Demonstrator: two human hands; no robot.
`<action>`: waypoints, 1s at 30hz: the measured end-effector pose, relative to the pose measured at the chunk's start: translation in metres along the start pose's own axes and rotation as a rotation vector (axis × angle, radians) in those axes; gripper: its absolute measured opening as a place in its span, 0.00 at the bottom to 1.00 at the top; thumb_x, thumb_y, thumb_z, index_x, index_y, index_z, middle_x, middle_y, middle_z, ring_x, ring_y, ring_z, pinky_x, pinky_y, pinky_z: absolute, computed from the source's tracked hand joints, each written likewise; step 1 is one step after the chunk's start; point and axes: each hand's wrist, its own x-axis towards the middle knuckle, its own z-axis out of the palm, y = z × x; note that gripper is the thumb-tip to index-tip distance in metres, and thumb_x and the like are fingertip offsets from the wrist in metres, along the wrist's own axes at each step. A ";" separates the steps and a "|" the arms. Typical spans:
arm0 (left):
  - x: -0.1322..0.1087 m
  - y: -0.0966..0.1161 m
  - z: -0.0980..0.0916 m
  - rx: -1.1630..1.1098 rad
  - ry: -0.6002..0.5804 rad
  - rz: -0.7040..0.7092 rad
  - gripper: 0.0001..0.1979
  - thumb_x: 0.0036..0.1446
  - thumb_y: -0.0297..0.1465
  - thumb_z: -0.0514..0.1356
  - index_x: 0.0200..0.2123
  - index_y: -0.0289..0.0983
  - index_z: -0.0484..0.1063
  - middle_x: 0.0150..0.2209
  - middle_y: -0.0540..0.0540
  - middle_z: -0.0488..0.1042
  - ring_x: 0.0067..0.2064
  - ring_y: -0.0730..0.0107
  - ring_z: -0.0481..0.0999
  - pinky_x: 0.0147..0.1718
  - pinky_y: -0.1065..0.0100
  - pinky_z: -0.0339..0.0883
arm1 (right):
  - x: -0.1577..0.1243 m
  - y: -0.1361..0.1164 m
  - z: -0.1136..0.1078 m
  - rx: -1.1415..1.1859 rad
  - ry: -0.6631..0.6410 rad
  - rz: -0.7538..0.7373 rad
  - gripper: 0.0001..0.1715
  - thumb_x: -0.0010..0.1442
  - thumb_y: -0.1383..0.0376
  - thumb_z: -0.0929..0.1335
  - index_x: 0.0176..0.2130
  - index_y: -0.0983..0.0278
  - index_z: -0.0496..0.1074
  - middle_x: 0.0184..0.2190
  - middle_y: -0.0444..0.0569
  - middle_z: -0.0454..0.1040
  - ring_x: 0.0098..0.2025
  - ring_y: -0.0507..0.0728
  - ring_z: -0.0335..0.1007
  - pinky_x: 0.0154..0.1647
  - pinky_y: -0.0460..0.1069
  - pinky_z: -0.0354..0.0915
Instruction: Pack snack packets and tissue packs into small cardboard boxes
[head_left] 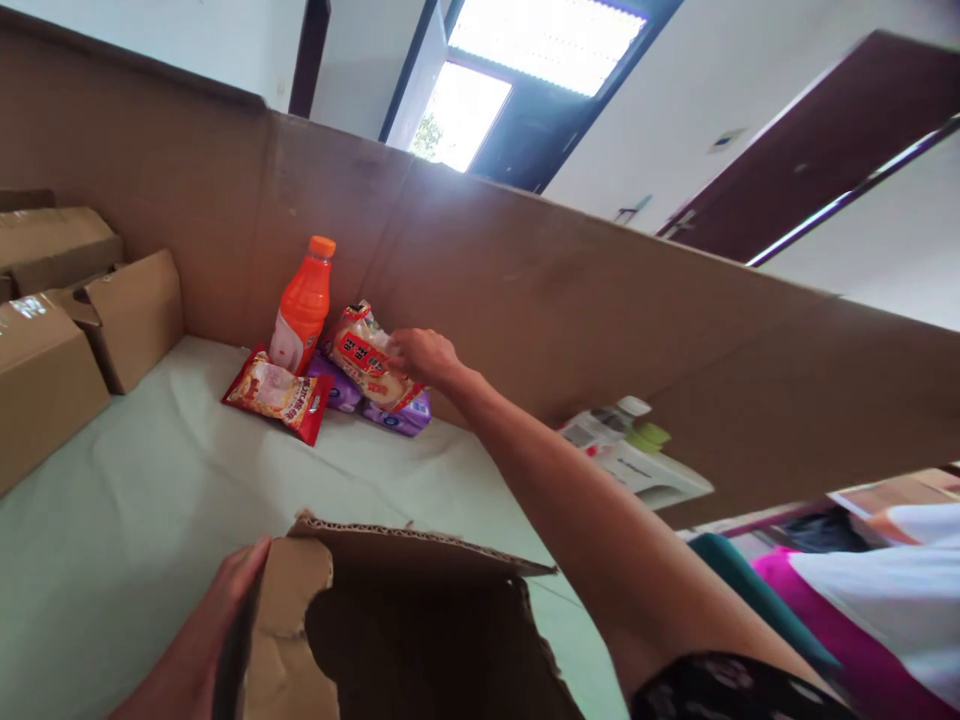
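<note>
My right hand (424,357) reaches far across the table, its fingers closed on the edge of a snack bag (367,355) with red and white print. That bag leans on purple packs (397,413). Left of it stands an orange drink bottle (304,305) with an orange cap. A red snack packet (277,395) lies in front of the bottle. Close to me, my left hand (221,610) grips the left side of an open cardboard box (289,630). The box's inside is dark, and most of the left fingers are hidden behind its wall.
A tall cardboard wall (540,300) runs along the back. Several cardboard boxes (135,315) stand at the left. White bottles (637,450) sit by the wall at the right, partly behind my right arm. A pale green cloth (150,470) covers the surface.
</note>
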 end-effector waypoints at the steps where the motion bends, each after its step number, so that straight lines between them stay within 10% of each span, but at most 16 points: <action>1: -0.008 0.006 -0.002 -0.008 0.010 0.000 0.36 0.64 0.56 0.44 0.71 0.50 0.53 0.57 0.45 0.76 0.52 0.46 0.79 0.47 0.47 0.78 | -0.008 -0.001 -0.006 0.010 -0.011 0.009 0.12 0.55 0.62 0.74 0.24 0.64 0.73 0.21 0.42 0.73 0.33 0.55 0.77 0.39 0.51 0.66; 6: -0.049 0.052 -0.024 -0.005 -0.045 0.167 0.60 0.48 0.49 0.69 0.72 0.54 0.31 0.73 0.43 0.50 0.68 0.38 0.61 0.63 0.41 0.63 | -0.069 -0.015 -0.072 0.151 0.141 0.059 0.07 0.58 0.65 0.71 0.29 0.65 0.76 0.23 0.41 0.74 0.28 0.51 0.73 0.32 0.47 0.64; 14: -0.045 0.077 -0.037 -0.083 -0.082 0.183 0.62 0.47 0.47 0.71 0.72 0.51 0.31 0.73 0.39 0.47 0.70 0.37 0.54 0.66 0.39 0.55 | -0.212 -0.100 -0.167 0.509 0.752 -0.023 0.08 0.56 0.58 0.75 0.32 0.59 0.77 0.23 0.40 0.75 0.23 0.52 0.70 0.24 0.48 0.67; 21: -0.045 0.071 -0.039 -0.154 -0.079 0.216 0.62 0.45 0.53 0.70 0.72 0.46 0.35 0.72 0.36 0.51 0.70 0.40 0.56 0.66 0.41 0.53 | -0.265 -0.110 -0.169 0.163 0.297 -0.483 0.12 0.66 0.67 0.66 0.34 0.59 0.79 0.28 0.47 0.78 0.27 0.53 0.71 0.29 0.49 0.68; 30: -0.043 0.072 -0.035 -0.181 -0.118 0.240 0.60 0.47 0.49 0.71 0.72 0.45 0.36 0.72 0.36 0.49 0.70 0.42 0.55 0.67 0.44 0.52 | -0.275 -0.125 -0.208 -0.199 -0.062 -0.581 0.18 0.69 0.66 0.61 0.28 0.57 0.70 0.20 0.43 0.71 0.20 0.53 0.61 0.26 0.51 0.56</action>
